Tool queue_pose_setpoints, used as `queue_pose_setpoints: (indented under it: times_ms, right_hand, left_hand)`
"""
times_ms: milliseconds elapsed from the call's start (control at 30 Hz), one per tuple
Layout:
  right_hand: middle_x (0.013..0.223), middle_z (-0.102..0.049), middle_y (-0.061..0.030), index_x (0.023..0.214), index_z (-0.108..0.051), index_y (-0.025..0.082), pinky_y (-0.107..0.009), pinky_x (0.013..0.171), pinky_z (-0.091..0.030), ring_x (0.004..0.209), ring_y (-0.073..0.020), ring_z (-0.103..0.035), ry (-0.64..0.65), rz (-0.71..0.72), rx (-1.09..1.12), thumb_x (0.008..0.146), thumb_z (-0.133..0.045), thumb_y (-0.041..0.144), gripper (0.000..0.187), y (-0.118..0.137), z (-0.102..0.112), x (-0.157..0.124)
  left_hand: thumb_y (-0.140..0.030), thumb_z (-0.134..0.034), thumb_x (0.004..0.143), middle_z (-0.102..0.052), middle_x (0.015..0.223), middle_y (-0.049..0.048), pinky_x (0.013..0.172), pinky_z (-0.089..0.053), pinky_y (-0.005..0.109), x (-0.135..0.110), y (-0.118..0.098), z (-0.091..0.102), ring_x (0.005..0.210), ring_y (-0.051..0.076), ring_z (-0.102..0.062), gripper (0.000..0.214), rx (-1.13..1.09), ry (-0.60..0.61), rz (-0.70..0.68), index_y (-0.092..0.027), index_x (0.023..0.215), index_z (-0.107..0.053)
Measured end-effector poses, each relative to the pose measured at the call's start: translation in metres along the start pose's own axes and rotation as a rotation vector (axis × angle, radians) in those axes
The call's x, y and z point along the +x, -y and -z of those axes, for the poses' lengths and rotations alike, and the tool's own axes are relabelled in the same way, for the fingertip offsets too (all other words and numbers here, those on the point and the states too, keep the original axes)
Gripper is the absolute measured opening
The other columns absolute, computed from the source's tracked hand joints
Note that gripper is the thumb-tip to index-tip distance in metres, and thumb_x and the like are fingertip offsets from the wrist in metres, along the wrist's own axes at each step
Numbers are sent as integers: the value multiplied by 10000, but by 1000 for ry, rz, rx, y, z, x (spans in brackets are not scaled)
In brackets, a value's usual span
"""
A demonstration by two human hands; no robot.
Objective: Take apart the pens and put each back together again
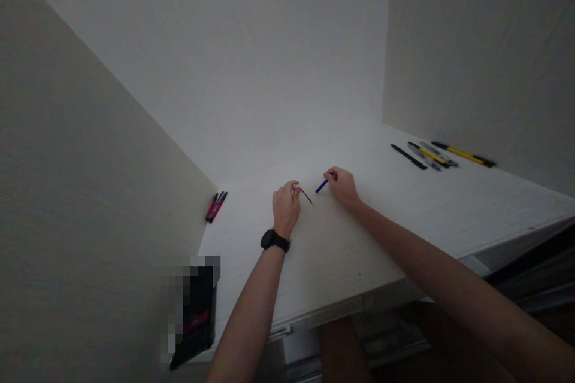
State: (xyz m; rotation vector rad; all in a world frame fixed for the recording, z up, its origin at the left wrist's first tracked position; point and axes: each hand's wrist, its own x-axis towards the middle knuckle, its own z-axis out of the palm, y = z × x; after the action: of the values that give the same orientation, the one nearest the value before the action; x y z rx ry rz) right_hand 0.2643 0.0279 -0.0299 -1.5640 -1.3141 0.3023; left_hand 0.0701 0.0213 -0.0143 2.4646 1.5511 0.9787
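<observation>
Over the middle of the white table, my left hand (pixel 286 203) pinches a thin pen refill (pixel 306 196), dark along most of its length and reddish near the fingers. A black watch is on that wrist. Just to the right, my right hand (pixel 342 184) is closed on a short blue pen barrel (pixel 321 186) that slants down to the left. The refill's tip and the barrel's lower end are close together but apart. The fingers partly cover the upper ends of both pieces.
Several red and black pens (pixel 216 207) lie by the left wall. To the right are a black pen (pixel 408 157), several clear and yellow pens (pixel 432 156) and a yellow-black pen (pixel 465 154). A dark, partly pixelated object (pixel 202 305) is at the table's (pixel 323 269) left front.
</observation>
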Motion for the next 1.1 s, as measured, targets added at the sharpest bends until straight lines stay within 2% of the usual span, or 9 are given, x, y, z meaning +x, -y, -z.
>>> queue_pose_setpoints:
  times_ms: [200, 633, 800, 967, 1100]
  right_hand:
    - [810, -690, -91, 802, -667, 147, -288, 711, -388, 745, -180, -564, 25, 71, -100, 884, -485, 241, 221, 4, 1, -1]
    - [860, -679, -121, 845, -659, 157, -329, 768, -387, 827, -224, -562, -30, 155, -144, 910, -416, 228, 261, 6, 2, -1]
    - [903, -685, -128, 915, -635, 151, -326, 794, -356, 874, -236, -572, -46, 199, -282, 959, -408, 233, 245, 16, 9, -6]
    - [887, -689, -140, 966, -627, 146, -343, 792, -300, 868, -254, -553, 45, 288, -548, 965, -461, 243, 192, 28, 16, -12]
    - [886, -692, -147, 952, -634, 137, -351, 784, -271, 883, -262, -529, 146, 332, -668, 943, -462, 210, 187, 28, 14, -14]
  left_hand:
    - [-262, -326, 1032, -708, 1015, 64, 880, -395, 334, 0, 0, 1, 981, 199, -624, 295, 43, 21, 28, -206, 1120, -601]
    - [-210, -335, 1007, -705, 948, 61, 859, -385, 335, 0, -1, 3, 938, 207, -623, 292, 85, 2, 108, -214, 1085, -616]
    - [-180, -359, 990, -702, 957, 61, 842, -386, 335, 0, 2, 1, 931, 210, -610, 274, 69, -23, 68, -215, 1051, -624]
    - [-169, -407, 974, -698, 1044, 63, 872, -386, 338, 1, 0, -1, 1006, 208, -591, 239, 75, 55, -11, -232, 995, -636]
    - [-143, -424, 950, -691, 1063, 75, 886, -373, 359, 0, -2, 1, 1037, 226, -582, 235, 144, 48, 54, -232, 980, -639]
